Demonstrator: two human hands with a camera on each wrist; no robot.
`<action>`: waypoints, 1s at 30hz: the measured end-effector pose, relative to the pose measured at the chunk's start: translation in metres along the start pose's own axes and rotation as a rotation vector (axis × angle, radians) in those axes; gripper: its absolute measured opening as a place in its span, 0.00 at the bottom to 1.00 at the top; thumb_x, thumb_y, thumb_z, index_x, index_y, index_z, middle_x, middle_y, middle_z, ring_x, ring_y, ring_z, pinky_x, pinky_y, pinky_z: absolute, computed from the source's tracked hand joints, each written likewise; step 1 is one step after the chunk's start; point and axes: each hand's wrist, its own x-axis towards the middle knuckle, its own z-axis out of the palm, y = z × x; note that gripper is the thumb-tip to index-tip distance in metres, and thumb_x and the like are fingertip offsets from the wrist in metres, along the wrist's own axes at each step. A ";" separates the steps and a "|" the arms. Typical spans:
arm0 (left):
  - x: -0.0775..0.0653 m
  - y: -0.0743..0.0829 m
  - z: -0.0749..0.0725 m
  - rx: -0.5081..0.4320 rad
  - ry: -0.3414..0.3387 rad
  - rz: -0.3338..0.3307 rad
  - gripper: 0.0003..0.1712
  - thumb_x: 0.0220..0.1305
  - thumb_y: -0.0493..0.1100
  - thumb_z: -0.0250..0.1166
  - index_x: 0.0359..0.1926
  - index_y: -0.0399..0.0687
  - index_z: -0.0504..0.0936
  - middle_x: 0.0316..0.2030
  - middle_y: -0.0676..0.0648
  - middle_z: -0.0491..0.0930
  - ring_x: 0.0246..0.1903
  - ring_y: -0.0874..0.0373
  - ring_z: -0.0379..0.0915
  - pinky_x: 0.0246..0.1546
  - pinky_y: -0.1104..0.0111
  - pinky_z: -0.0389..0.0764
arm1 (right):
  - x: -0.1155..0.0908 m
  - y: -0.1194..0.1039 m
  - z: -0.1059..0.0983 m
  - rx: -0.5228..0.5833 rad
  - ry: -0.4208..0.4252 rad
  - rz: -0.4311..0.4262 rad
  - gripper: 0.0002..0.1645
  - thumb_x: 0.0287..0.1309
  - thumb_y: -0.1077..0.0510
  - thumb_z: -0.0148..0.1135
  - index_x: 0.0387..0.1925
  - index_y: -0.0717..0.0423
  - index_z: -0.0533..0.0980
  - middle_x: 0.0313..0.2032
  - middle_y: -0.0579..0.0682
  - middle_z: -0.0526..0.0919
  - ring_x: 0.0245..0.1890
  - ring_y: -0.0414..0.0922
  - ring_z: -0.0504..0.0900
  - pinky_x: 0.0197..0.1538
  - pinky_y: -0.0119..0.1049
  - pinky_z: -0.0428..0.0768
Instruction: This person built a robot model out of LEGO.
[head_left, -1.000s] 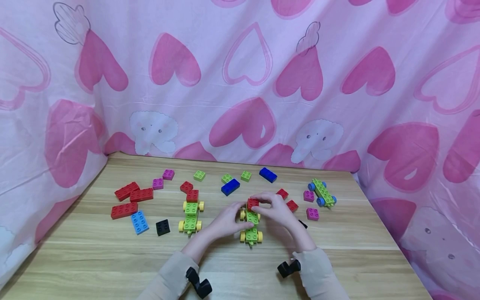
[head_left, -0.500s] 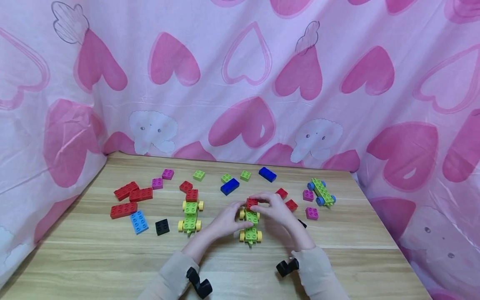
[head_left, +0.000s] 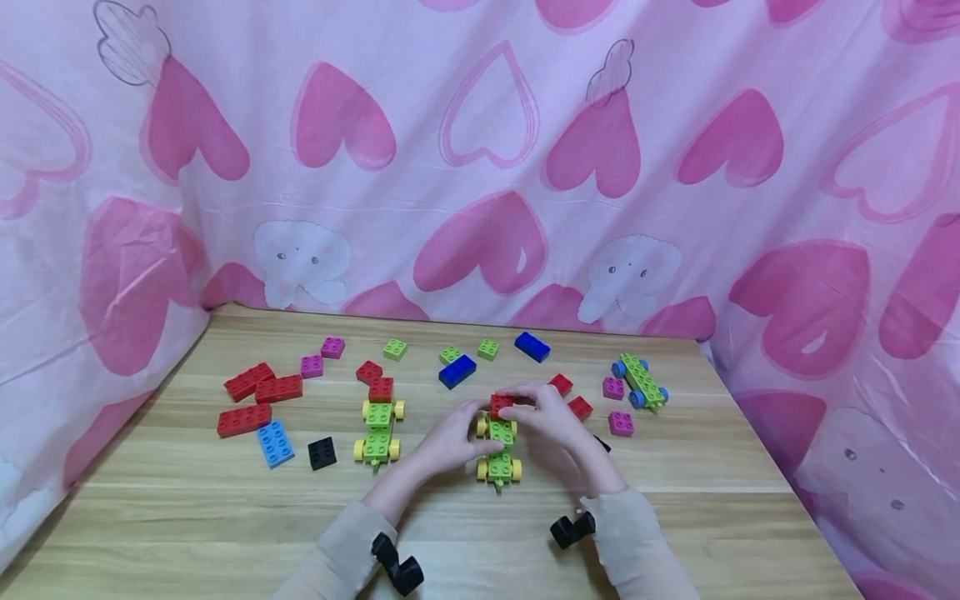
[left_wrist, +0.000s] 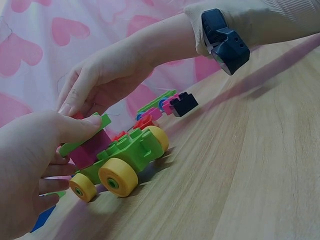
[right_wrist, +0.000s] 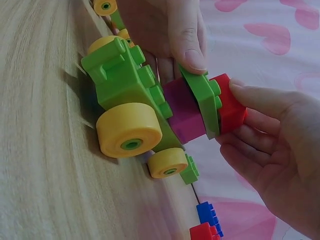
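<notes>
A green toy car (head_left: pixel 500 467) with yellow wheels stands on the table between both hands. In the right wrist view a purple brick (right_wrist: pixel 184 111) sits on one end of it, with a thin green brick (right_wrist: pixel 200 98) above and a red brick (right_wrist: pixel 230 105) topmost. My left hand (head_left: pixel 452 440) steadies the stack from the left, thumb on the green brick and fingers behind the purple one. My right hand (head_left: pixel 549 413) pinches the red brick between thumb and fingers. The red brick sits slightly askew against the green brick.
To the left stands a similar toy car (head_left: pixel 377 446) with a red brick on its far end. A car with blue wheels (head_left: pixel 641 383) lies back right. Around them are several loose bricks, among them a light blue one (head_left: pixel 275 443) and a black one (head_left: pixel 322 452).
The hands keep almost the same pose around the stack. The whole head view has shifted slightly, with the table's things appearing a little further left and up.
</notes>
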 end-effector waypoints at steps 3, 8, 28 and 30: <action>0.000 0.000 0.000 0.008 0.001 -0.001 0.46 0.58 0.60 0.69 0.69 0.39 0.65 0.66 0.37 0.68 0.66 0.41 0.65 0.66 0.48 0.67 | 0.000 0.001 0.001 0.013 0.004 0.007 0.21 0.62 0.50 0.65 0.54 0.54 0.80 0.53 0.53 0.83 0.56 0.52 0.79 0.61 0.52 0.77; 0.000 0.001 0.000 0.018 0.001 0.004 0.45 0.58 0.59 0.69 0.69 0.39 0.65 0.66 0.38 0.69 0.65 0.41 0.66 0.66 0.48 0.68 | -0.001 0.003 0.002 0.019 0.014 0.015 0.22 0.62 0.51 0.65 0.55 0.56 0.79 0.54 0.54 0.82 0.57 0.53 0.78 0.61 0.53 0.76; 0.000 0.000 0.000 0.052 0.001 0.018 0.46 0.59 0.60 0.68 0.69 0.38 0.64 0.65 0.38 0.70 0.64 0.41 0.67 0.65 0.48 0.69 | 0.000 0.003 0.003 -0.002 0.020 0.018 0.22 0.62 0.52 0.65 0.55 0.56 0.79 0.54 0.54 0.83 0.58 0.53 0.78 0.62 0.54 0.75; 0.000 0.001 0.000 0.053 0.000 0.017 0.45 0.59 0.60 0.68 0.69 0.38 0.64 0.65 0.37 0.70 0.64 0.41 0.67 0.65 0.48 0.69 | 0.000 0.002 0.003 0.004 0.021 0.028 0.22 0.62 0.52 0.65 0.55 0.56 0.79 0.54 0.54 0.83 0.58 0.53 0.78 0.62 0.54 0.75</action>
